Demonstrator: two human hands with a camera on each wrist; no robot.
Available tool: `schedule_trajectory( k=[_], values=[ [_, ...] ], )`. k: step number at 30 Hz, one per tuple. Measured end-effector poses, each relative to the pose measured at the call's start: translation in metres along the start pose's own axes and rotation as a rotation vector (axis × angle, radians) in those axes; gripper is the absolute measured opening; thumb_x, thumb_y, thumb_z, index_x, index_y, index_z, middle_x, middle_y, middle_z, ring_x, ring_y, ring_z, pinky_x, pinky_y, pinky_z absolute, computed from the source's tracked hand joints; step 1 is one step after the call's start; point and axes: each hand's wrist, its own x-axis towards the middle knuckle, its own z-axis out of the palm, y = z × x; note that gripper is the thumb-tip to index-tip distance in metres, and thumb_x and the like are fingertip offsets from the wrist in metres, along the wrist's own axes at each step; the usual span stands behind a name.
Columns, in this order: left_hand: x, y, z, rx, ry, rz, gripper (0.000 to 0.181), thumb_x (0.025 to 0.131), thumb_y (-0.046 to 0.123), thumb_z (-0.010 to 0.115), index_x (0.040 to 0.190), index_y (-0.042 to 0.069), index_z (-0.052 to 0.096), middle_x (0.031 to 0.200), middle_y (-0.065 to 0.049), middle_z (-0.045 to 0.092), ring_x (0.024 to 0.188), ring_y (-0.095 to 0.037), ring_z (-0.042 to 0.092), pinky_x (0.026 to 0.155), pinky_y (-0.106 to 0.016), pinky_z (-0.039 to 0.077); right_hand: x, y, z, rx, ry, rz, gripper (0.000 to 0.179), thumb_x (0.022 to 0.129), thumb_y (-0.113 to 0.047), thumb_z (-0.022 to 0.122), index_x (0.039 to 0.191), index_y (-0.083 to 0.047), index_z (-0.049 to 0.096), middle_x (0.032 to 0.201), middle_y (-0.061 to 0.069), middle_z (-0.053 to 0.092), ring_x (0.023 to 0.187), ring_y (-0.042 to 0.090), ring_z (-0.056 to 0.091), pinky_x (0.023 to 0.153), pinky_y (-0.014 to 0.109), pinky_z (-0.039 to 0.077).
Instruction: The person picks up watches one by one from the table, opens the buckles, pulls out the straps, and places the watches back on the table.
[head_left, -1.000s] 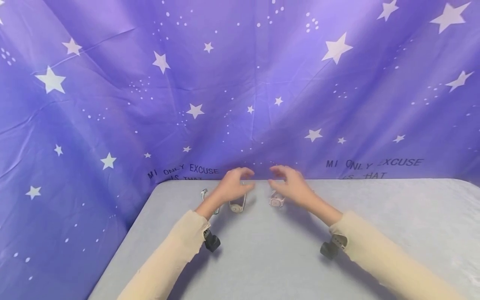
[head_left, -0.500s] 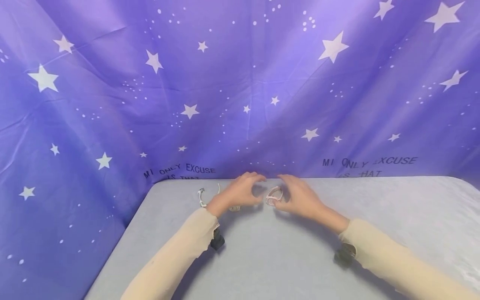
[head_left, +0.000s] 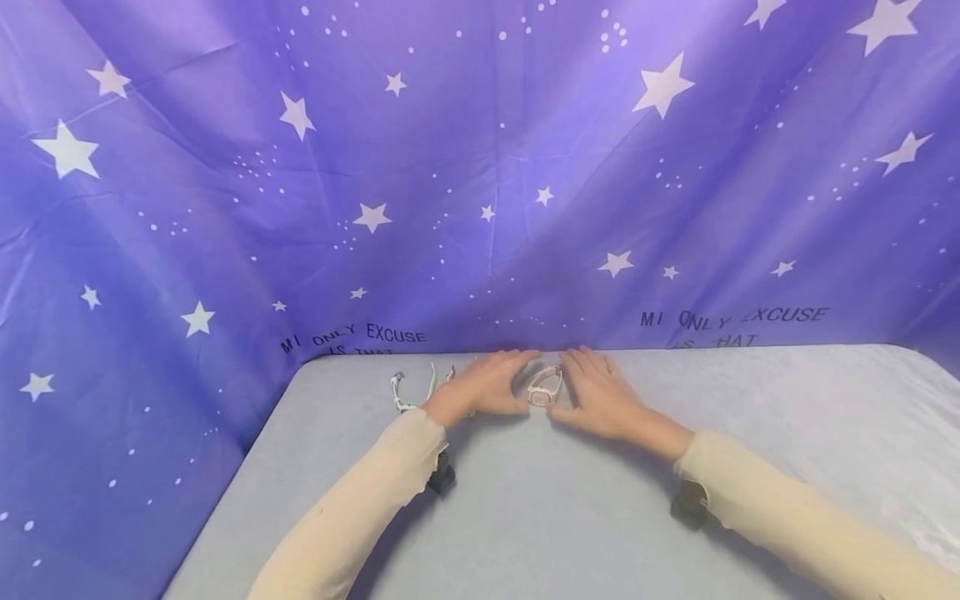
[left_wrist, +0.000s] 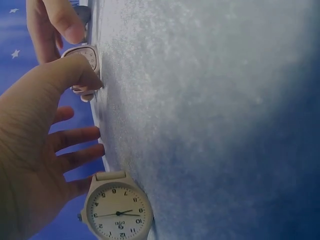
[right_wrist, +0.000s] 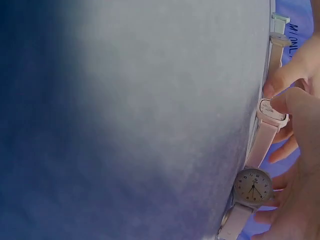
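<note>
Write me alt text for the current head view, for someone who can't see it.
A person's left hand and right hand curve around either side of a pink watch on a grey table; whether they touch it is unclear. A pale watch shows left of them. Behind hangs a purple backdrop with white stars.

First watch [head_left: 542,397] on table [head_left: 495,517] between left hand [head_left: 492,383] and right hand [head_left: 603,396], second watch [left_wrist: 118,212] leftward, third watch [right_wrist: 253,186] rightward, curtain [head_left: 450,150] behind.
</note>
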Motion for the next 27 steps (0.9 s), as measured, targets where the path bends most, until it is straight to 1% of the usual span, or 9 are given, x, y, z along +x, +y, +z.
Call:
schedule_trajectory(
  k=[7, 14, 21, 27],
  values=[
    [-0.0003, 0.0055, -0.0018, 0.039, -0.030, -0.007, 0.090, 0.082, 0.038, 0.077, 0.159, 0.023, 0.034, 0.161, -0.010, 0.042, 0.148, -0.032, 0.041, 0.121, -0.053, 0.037, -0.0035, -0.0029, -0.0013, -0.042, -0.038, -0.002, 0.079, 0.093, -0.049, 0.060, 0.144, 0.009, 0.046, 0.152, 0.033, 0.043, 0.145, 0.054, 0.033, 0.120, 0.072, 0.020],
    [0.0008, 0.0062, -0.0027, 0.075, -0.039, -0.001, 0.086, 0.083, 0.037, 0.077, 0.158, 0.024, 0.037, 0.161, -0.010, 0.043, 0.147, -0.032, 0.043, 0.121, -0.052, 0.037, -0.0026, -0.0041, 0.0001, -0.042, -0.033, -0.013, 0.073, 0.093, -0.044, 0.061, 0.141, 0.009, 0.050, 0.148, 0.032, 0.049, 0.143, 0.051, 0.039, 0.119, 0.073, 0.022],
    [0.0018, 0.0056, -0.0023, 0.123, -0.023, 0.029, 0.082, 0.084, 0.038, 0.076, 0.156, 0.022, 0.041, 0.158, -0.010, 0.047, 0.139, -0.030, 0.051, 0.116, -0.050, 0.043, -0.0002, -0.0024, 0.0005, 0.000, -0.042, -0.009, 0.070, 0.093, -0.042, 0.065, 0.140, 0.008, 0.051, 0.147, 0.029, 0.052, 0.143, 0.051, 0.039, 0.119, 0.073, 0.019],
    [0.0012, 0.0060, -0.0052, 0.110, -0.028, 0.049, 0.081, 0.082, 0.039, 0.076, 0.155, 0.022, 0.044, 0.155, -0.009, 0.050, 0.136, -0.028, 0.053, 0.114, -0.050, 0.045, 0.0014, -0.0010, -0.0005, 0.041, -0.050, -0.020, 0.070, 0.090, -0.040, 0.067, 0.139, 0.008, 0.052, 0.146, 0.030, 0.052, 0.143, 0.050, 0.040, 0.119, 0.073, 0.019]
  ],
)
